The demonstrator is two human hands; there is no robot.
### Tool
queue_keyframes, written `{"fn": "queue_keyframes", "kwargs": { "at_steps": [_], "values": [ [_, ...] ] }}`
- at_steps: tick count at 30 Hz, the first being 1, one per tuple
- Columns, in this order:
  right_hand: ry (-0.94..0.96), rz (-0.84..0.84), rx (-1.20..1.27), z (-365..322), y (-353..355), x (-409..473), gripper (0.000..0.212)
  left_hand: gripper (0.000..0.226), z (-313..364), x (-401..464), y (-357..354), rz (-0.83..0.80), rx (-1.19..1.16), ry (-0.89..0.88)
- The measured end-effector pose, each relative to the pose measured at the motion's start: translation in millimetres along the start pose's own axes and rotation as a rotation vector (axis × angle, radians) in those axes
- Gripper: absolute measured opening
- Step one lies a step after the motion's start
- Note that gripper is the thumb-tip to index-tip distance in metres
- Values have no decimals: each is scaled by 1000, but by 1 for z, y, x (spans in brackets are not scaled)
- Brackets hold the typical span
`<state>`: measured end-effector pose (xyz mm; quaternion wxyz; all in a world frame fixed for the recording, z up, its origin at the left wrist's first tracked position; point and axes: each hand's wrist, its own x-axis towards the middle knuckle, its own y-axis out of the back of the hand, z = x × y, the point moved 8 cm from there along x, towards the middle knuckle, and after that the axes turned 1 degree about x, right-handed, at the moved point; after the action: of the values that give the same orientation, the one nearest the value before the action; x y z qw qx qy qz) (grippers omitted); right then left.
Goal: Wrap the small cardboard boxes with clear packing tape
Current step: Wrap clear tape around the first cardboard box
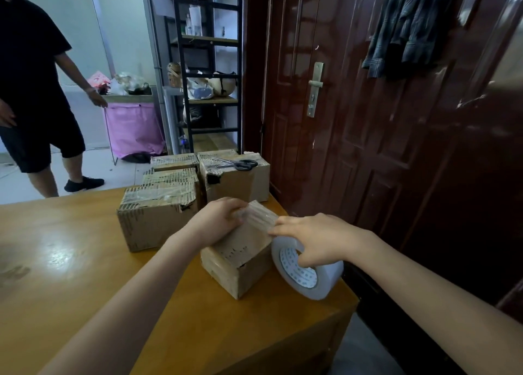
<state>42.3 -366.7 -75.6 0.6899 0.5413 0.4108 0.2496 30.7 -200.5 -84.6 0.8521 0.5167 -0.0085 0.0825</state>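
A small cardboard box point(240, 250) stands near the right end of the wooden table point(70, 247), turned corner-on to me. My left hand point(219, 219) grips its far upper edge, fingers curled over the top. A big roll of clear tape point(308, 275) stands on edge just right of the box. My right hand point(317, 240) holds the roll with the thumb inside its core, and its fingertips touch the box's top right edge. Whether a strip of tape runs from the roll onto the box I cannot tell.
Several taped boxes point(158, 213) are grouped behind on the table; black scissors point(243, 164) lie on the far right one. A person in dark clothes point(34, 91) stands at the left. A dark red door point(368, 120) and a black shelf point(209, 72) are close behind.
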Motion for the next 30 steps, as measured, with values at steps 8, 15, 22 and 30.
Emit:
{"fn": "queue_keyframes", "kwargs": {
  "at_steps": [8, 15, 22, 30],
  "values": [
    [-11, 199, 206, 8, -7, -2, 79, 109, 33, -23, -45, -287, 506, 35],
    [-35, 461, 355, 24, 14, -29, 48, 66, 41, -18, -31, -151, 304, 53],
    [-50, 796, 367, 27, 112, -36, 19, 28, 27, -8, -23, -391, -549, 261],
    [-62, 876, 498, 10, 129, 35, 21, 20, 4, 3, 15, 34, -156, 142]
  ]
}}
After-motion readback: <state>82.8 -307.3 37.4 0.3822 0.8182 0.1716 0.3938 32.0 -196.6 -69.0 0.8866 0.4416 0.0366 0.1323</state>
